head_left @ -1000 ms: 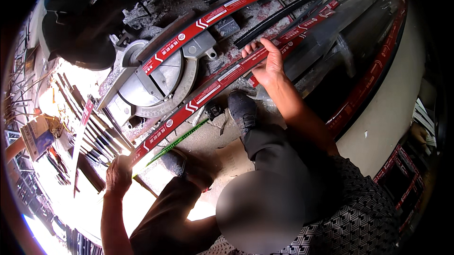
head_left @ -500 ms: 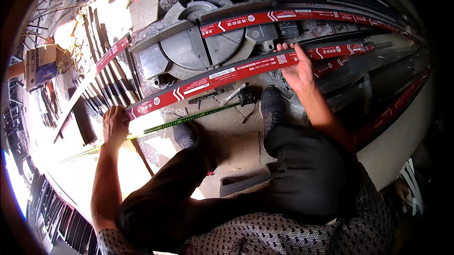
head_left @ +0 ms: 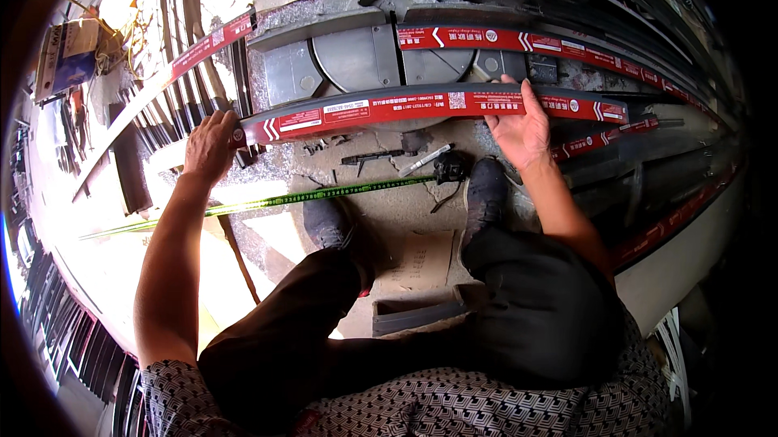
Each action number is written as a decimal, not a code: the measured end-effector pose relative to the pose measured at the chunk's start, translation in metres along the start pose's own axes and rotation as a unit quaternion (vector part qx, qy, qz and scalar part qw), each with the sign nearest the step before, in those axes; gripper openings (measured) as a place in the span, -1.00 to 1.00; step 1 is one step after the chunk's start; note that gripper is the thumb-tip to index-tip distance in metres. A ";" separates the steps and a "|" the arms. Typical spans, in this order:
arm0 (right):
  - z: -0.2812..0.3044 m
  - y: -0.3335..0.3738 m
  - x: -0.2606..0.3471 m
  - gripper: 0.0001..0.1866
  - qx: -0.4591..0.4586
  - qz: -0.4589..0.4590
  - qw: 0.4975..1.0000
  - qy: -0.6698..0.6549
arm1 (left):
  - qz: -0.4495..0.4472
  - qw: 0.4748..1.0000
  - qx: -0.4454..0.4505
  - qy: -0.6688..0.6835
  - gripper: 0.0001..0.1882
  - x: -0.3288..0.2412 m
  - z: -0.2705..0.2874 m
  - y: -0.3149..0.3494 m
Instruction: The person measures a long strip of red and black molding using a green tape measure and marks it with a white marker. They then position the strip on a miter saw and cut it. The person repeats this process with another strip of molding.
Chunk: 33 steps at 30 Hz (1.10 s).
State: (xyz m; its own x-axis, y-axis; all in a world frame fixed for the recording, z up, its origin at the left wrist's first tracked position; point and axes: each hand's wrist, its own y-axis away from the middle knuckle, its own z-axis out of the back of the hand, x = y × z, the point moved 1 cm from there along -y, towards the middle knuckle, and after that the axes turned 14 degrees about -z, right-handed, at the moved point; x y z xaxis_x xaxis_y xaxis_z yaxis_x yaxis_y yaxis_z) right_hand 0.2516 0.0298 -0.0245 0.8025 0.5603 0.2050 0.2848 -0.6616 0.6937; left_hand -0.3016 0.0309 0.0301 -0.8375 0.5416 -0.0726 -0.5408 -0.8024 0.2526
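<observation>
A long dark metal profile with a red printed film spans between my two hands, in front of the grey round saw base. My left hand is closed around its left end. Under the right part of the profile, my right hand supports it, with the fingers behind and the thumb up in front. A second red-filmed profile lies across the saw base and runs off to the right. Below the held piece, a yellow-green tape measure is stretched out, its dark case near my right shoe.
A white marker and a small black tool lie on the floor by the tape. Many dark strips lie at the left, beside another red-and-white strip. Wrapped profiles fill the right side. A short grey channel piece rests between my legs.
The held profile has swung more level, its left end raised toward the saw base along with my left hand. My right hand still supports it. The view has shifted slightly.
</observation>
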 end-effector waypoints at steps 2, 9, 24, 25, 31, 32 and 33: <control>0.009 -0.001 0.014 -0.59 -0.065 0.044 0.997 -0.007 | 0.011 1.000 0.003 -0.006 -0.55 0.004 -0.003 -0.001; 0.008 -0.003 0.025 -0.59 -0.124 0.036 0.991 0.026 | 0.059 0.998 0.013 -0.023 -0.56 0.008 -0.005 0.007; 0.019 0.006 0.020 -0.60 -0.192 -0.039 0.961 0.193 | 0.109 0.988 0.051 -0.092 -0.60 0.013 -0.002 0.003; 0.019 0.007 0.019 -0.61 -0.190 -0.038 0.962 0.193 | 0.109 0.988 0.051 -0.094 -0.59 0.013 -0.001 0.003; 0.022 0.005 0.015 -0.66 -0.165 -0.023 0.966 0.197 | 0.140 0.983 0.087 -0.081 -0.43 0.013 -0.002 -0.002; 0.022 0.004 0.016 -0.68 -0.164 -0.025 0.966 0.200 | 0.126 0.986 0.070 -0.088 -0.53 0.011 -0.002 -0.003; 0.023 0.003 0.014 -0.69 -0.162 -0.029 0.965 0.203 | 0.124 0.986 0.067 -0.088 -0.53 0.010 -0.002 -0.002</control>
State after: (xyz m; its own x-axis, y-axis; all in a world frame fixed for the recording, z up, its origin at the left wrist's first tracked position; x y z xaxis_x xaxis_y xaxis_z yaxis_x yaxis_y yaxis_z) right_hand 0.2758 0.0248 -0.0351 0.4996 0.7844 0.3677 0.0905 -0.4694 0.8783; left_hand -0.3093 0.0379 0.0268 -0.9094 0.3780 0.1735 -0.2962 -0.8814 0.3680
